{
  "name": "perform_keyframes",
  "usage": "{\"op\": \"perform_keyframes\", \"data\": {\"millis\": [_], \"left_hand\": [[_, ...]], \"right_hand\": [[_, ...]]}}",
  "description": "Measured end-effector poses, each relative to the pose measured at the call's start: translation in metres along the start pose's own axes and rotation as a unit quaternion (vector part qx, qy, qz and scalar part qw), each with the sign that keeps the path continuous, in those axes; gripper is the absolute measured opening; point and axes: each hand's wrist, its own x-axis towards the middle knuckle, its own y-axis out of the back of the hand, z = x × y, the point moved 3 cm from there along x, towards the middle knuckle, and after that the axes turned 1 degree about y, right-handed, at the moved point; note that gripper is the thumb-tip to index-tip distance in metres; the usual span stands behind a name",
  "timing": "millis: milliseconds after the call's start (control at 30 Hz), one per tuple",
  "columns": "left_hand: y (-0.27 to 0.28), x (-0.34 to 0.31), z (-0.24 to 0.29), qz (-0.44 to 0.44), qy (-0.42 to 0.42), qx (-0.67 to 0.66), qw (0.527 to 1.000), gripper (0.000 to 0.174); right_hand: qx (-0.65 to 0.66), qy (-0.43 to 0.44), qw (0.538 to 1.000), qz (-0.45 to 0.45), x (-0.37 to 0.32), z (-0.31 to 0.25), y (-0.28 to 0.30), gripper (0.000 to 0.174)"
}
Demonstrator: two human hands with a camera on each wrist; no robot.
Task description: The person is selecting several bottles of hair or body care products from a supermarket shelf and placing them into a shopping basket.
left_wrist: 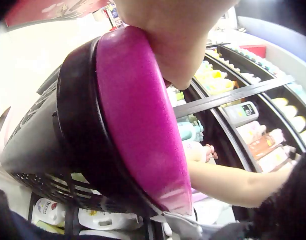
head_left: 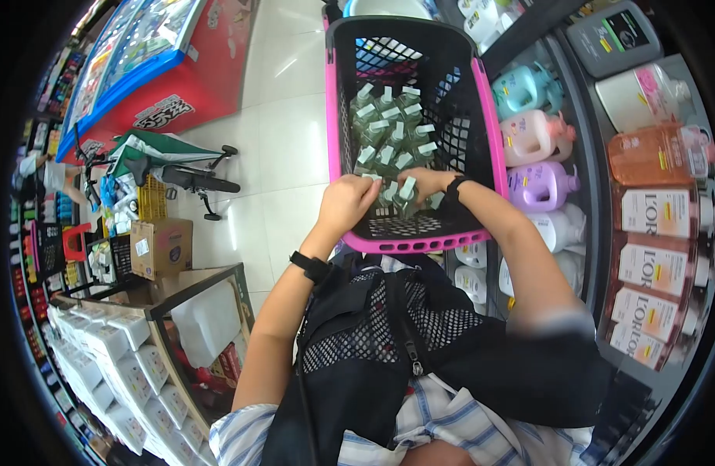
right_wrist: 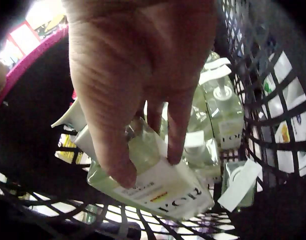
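A black shopping basket with a pink rim holds several clear green pump bottles with pale pump heads. My right hand reaches inside its near end. In the right wrist view, that thumb and fingers grip one tilted pump bottle with a white label, close to the meshed basket wall. My left hand lies over the basket's left rim, fingers bent inward beside the nearest bottles. The left wrist view shows this hand above the pink rim; its fingertips are mostly hidden.
Shelves along the right hold big pump bottles, including a purple one and amber ones. To the left are a red freezer, a small bicycle, a cardboard box and a stand of white packs. Pale tiled floor lies between.
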Motion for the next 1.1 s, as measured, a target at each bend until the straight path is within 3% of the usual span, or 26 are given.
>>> {"op": "perform_keyframes", "data": {"millis": [167, 333, 400, 533, 600, 667, 733, 767, 833, 867, 900, 933, 967, 1000, 1067, 1100], "left_hand": [[-0.002, 0.000, -0.001, 0.024, 0.011, -0.012, 1.000, 0.028], [0.000, 0.003, -0.001, 0.017, 0.027, -0.023, 0.999, 0.028], [-0.001, 0.002, 0.000, 0.017, 0.030, -0.021, 0.999, 0.028], [-0.002, 0.001, 0.001, 0.041, 0.012, -0.009, 0.999, 0.028], [-0.001, 0.001, 0.002, -0.024, 0.030, 0.012, 0.999, 0.024], [0.004, 0.009, 0.005, -0.076, 0.048, -0.019, 0.996, 0.026], [0.027, 0.029, 0.028, -0.146, 0.158, -0.258, 0.942, 0.028], [0.052, 0.044, 0.054, -0.152, 0.125, -0.308, 0.931, 0.025], [0.121, 0.073, 0.124, -0.157, 0.010, -0.424, 0.892, 0.016], [0.155, 0.083, 0.161, -0.120, -0.111, -0.435, 0.885, 0.018], [0.182, 0.088, 0.191, -0.104, -0.185, -0.464, 0.860, 0.015], [0.204, 0.089, 0.217, -0.113, -0.238, -0.517, 0.815, 0.013], [0.219, 0.090, 0.237, -0.130, -0.285, -0.598, 0.738, 0.016], [0.224, 0.087, 0.249, -0.115, -0.301, -0.634, 0.704, 0.017], [0.233, 0.081, 0.272, -0.087, -0.336, -0.696, 0.629, 0.019], [0.239, 0.079, 0.277, -0.237, -0.281, -0.753, 0.545, 0.016]], "right_hand": [[-0.004, -0.031, 0.999, -0.019, 0.001, 0.013, -0.018, 0.066], [-0.061, 0.024, 0.998, 0.014, 0.000, 0.014, -0.034, 0.061], [-0.096, -0.005, 0.995, -0.036, 0.000, 0.013, -0.038, 0.055], [-0.119, 0.047, 0.992, 0.014, -0.003, 0.023, -0.053, 0.054], [-0.140, -0.009, 0.990, 0.025, -0.003, 0.051, -0.074, 0.056], [-0.114, -0.035, 0.993, 0.008, -0.012, 0.024, -0.060, 0.058], [-0.104, -0.027, 0.994, 0.021, -0.012, 0.021, -0.058, 0.056], [-0.111, -0.047, 0.993, 0.006, -0.009, 0.023, -0.057, 0.056], [-0.116, -0.069, 0.991, 0.004, -0.009, 0.047, -0.078, 0.057], [-0.117, -0.070, 0.990, 0.020, -0.003, 0.068, -0.085, 0.058], [-0.122, -0.107, 0.986, -0.050, -0.008, 0.050, -0.069, 0.063], [-0.129, -0.105, 0.985, -0.051, -0.007, 0.051, -0.065, 0.063], [-0.086, -0.128, 0.986, -0.062, -0.009, 0.059, -0.068, 0.065], [-0.041, -0.153, 0.985, -0.073, -0.012, 0.068, -0.072, 0.068], [-0.078, -0.158, 0.979, -0.100, -0.016, 0.059, -0.063, 0.071], [-0.074, -0.148, 0.980, -0.110, -0.015, 0.067, -0.068, 0.072]]}}
